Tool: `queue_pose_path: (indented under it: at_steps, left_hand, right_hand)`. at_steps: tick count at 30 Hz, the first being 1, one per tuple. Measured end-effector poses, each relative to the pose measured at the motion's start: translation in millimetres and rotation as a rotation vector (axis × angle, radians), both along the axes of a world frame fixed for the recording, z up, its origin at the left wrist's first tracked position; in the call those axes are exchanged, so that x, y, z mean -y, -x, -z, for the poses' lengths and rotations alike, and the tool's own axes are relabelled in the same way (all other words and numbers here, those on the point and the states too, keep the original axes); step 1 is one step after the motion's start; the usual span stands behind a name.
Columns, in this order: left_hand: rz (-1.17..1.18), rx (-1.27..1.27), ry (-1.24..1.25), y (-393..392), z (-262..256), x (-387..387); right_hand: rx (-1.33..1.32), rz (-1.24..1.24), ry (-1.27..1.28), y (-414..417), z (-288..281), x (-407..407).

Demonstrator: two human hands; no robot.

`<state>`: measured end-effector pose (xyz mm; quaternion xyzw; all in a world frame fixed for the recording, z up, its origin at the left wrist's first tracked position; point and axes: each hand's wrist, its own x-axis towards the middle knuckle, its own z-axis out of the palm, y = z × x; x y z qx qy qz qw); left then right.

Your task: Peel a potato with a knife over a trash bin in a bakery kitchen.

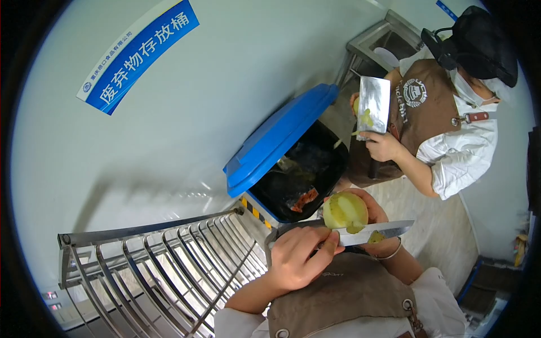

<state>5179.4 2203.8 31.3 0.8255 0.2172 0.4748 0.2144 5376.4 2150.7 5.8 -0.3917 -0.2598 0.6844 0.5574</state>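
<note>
My left hand (pixel 302 257) is closed around the handle of a kitchen knife (pixel 353 239), its blade pointing right, with bits of green peel on it. In my right hand (pixel 374 207) is a round, partly peeled, pale green fruit or vegetable (pixel 344 210); its exact kind is unclear. The blade lies at its near side, where a piece of peel hangs down. Just beyond my hands stands a black waste bin (pixel 325 169) with a raised blue lid (pixel 279 137); scraps and a red-and-white piece lie inside. Part of the right hand is hidden behind the fruit or vegetable and the blade.
A co-worker in a brown apron (pixel 435 101) stands beyond the bin at the right, holding a cleaver (pixel 374 105) and a partly hidden yellowish piece. A steel rack (pixel 156 253) of curved bars is close on the left. A steel sink (pixel 391 38) stands behind the co-worker.
</note>
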Motion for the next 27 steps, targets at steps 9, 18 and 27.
queue_pose_path:
  at_steps: [9, 18, 27]
  left_hand:
    - [-0.023, -0.024, -0.060, -0.7, -0.3, 0.2]
    - [-0.058, -0.035, -0.053, 3.4, 3.9, -2.1]
    - [-0.065, -0.007, 0.127, 6.0, 21.0, -10.7]
  right_hand:
    - [0.167, -0.055, -0.091, -3.6, -7.2, 0.4]
    - [0.257, -0.067, -0.103, -4.2, -9.0, 0.2]
    - [0.321, -0.070, -0.096, -15.2, -9.6, 4.8]
